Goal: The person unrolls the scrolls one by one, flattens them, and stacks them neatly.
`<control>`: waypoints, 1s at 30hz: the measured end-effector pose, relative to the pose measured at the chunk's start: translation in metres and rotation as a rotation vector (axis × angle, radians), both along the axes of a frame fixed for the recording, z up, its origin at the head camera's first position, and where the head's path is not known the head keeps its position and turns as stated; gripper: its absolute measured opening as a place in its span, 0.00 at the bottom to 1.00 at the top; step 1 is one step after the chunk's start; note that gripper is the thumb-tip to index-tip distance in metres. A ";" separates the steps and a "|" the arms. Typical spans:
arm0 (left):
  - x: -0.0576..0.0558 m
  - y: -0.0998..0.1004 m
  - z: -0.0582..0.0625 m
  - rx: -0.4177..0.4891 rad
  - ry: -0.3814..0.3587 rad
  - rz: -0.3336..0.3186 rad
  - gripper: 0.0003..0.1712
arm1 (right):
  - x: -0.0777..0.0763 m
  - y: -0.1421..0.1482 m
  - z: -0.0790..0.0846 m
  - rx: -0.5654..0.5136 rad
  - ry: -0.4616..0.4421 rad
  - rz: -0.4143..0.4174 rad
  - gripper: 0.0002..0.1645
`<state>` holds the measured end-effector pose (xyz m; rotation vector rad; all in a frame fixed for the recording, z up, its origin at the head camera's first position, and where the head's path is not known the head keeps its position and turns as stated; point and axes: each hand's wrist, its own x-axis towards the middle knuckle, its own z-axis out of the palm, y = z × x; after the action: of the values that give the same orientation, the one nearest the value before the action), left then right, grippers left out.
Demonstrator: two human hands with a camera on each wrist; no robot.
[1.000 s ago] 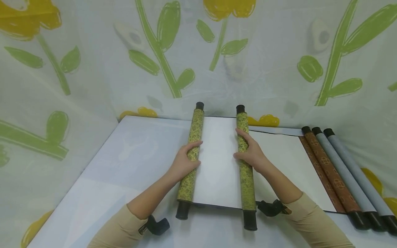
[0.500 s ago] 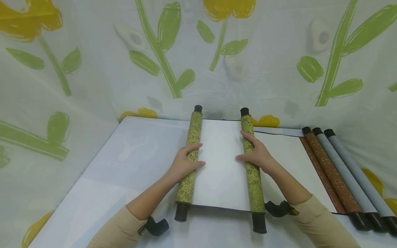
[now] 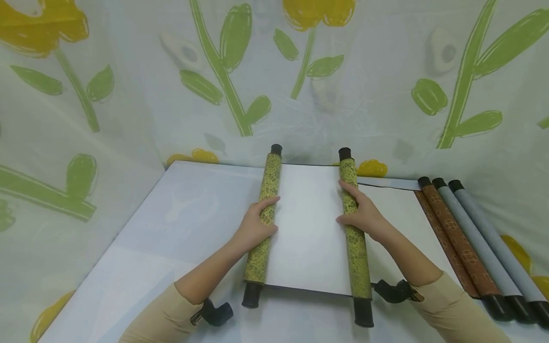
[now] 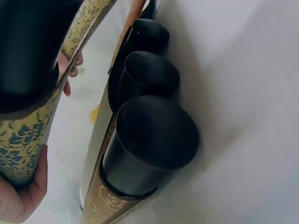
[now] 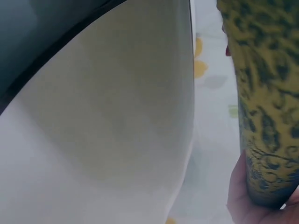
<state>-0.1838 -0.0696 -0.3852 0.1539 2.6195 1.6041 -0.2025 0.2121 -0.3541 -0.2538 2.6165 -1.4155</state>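
A scroll with yellow-green patterned backing and black end knobs lies partly unrolled across the middle in the head view. Its blank white sheet (image 3: 310, 233) stretches between a left roll (image 3: 257, 262) and a right roll (image 3: 358, 259). My left hand (image 3: 254, 225) grips the left roll, thumb and fingers around it. Around the right roll curl the thumb and fingers of my right hand (image 3: 363, 214). Close up, the right wrist view has the patterned roll (image 5: 266, 107) in my fingers (image 5: 240, 186). In the left wrist view, fingers (image 4: 39, 182) wrap a patterned roll (image 4: 23, 144).
At the right lie a brown patterned scroll (image 3: 456, 228) and two grey-blue rolls (image 3: 476, 233) side by side, black knobs toward me. A white sheet (image 3: 394, 219) extends from the brown one, passing beneath my right forearm. A flowered curtain (image 3: 364, 105) hangs behind the white table (image 3: 180, 214).
The right roll has moved to the right with my right hand, and more white sheet shows between the rolls. My left hand and the left roll have stayed nearly in place.
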 end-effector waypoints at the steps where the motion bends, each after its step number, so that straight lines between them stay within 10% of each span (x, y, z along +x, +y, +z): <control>1: 0.000 0.000 0.000 -0.006 0.002 -0.001 0.43 | 0.001 0.001 0.000 0.000 -0.005 0.002 0.58; 30: 0.003 -0.017 -0.006 0.001 0.032 -0.024 0.44 | 0.001 0.027 -0.005 0.041 -0.055 0.001 0.58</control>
<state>-0.1810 -0.0870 -0.3912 0.2114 2.6293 1.6092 -0.2016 0.2394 -0.3587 -0.2077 2.5975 -1.3465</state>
